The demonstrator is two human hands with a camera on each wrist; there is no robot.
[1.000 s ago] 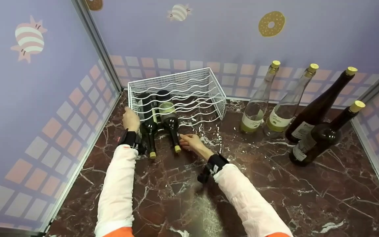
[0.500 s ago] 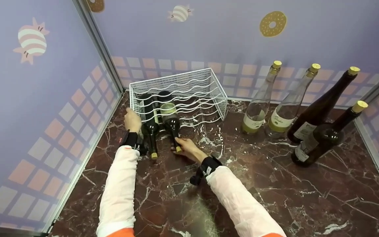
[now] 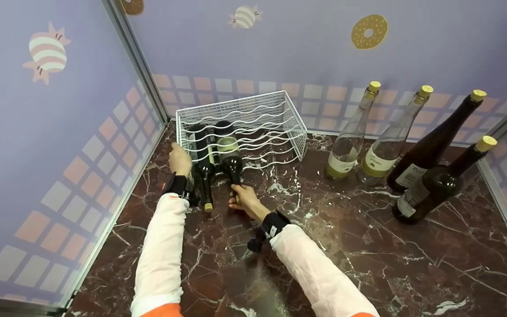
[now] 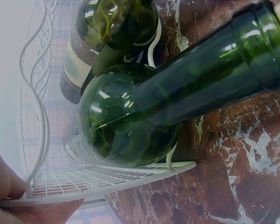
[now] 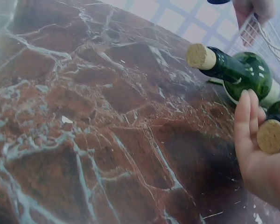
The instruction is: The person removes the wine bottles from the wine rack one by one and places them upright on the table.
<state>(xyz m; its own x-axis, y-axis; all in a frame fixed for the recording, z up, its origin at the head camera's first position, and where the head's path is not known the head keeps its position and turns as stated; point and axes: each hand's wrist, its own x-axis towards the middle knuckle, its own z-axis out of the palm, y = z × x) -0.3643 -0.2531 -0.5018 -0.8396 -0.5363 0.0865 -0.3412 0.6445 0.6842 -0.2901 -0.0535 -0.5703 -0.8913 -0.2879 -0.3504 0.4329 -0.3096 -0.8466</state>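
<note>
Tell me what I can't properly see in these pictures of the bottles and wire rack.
Head view: print on the lower label of the front standing wine bottle, too small to read.
Head view: part of the neck of the held wine bottle, behind the right hand.
Left wrist view: most of the left hand, cut off by the left edge.
Right wrist view: the held wine bottle's body, cut off by the right edge.
</note>
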